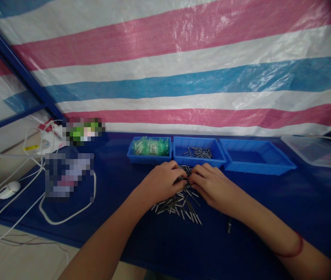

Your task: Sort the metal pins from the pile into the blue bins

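Observation:
A loose pile of small metal pins [180,204] lies on the blue table surface [270,194] in front of me. My left hand [163,182] rests on the pile's far side, fingers curled and pinched on pins. My right hand [209,183] meets it fingertip to fingertip, also pinched over the pins. What exactly sits between the fingertips is too small to make out. A single pin [229,225] lies apart to the right. A red band circles my right forearm.
Three blue bins stand behind the hands: the left one [149,149] holds green plastic parts, the middle one [197,152] metal pins, the right one [255,160] looks bare. A clear tray [317,151] sits far right. White cables [22,194] and blurred objects lie at left.

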Motion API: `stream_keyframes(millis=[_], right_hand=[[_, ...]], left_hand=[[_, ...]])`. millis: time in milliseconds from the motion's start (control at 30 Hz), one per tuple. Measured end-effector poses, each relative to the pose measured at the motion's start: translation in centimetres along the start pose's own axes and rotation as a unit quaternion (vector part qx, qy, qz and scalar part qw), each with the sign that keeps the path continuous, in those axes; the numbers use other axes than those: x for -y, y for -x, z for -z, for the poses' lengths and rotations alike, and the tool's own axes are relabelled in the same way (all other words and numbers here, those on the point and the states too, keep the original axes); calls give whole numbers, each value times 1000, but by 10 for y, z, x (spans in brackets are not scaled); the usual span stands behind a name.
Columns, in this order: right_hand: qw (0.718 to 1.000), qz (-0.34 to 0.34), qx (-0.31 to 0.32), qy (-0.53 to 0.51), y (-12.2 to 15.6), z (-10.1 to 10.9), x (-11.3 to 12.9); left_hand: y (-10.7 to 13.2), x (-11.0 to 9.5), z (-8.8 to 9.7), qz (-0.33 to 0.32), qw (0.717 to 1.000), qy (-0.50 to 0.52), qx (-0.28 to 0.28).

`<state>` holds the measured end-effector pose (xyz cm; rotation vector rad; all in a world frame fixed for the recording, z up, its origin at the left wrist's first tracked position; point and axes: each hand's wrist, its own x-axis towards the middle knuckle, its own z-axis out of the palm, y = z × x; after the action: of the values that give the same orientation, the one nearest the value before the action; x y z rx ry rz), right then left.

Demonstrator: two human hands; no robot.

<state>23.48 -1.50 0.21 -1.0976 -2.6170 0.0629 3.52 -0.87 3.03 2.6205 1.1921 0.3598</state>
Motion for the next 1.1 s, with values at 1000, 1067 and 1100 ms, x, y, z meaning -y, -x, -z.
stream_keyframes(millis=[1000, 1067, 1100], right_hand=[[753, -257, -168, -583, -3, 18, 10], [739, -254, -195, -592, -2, 19, 10], [740, -248, -203, -592, -2, 19, 10]], left_hand=[[-5, -16, -2, -17, 951, 206, -231], [-5, -15, -1, -15, 955, 198, -221], [-5, -15, -1, -14, 957, 195, -214]])
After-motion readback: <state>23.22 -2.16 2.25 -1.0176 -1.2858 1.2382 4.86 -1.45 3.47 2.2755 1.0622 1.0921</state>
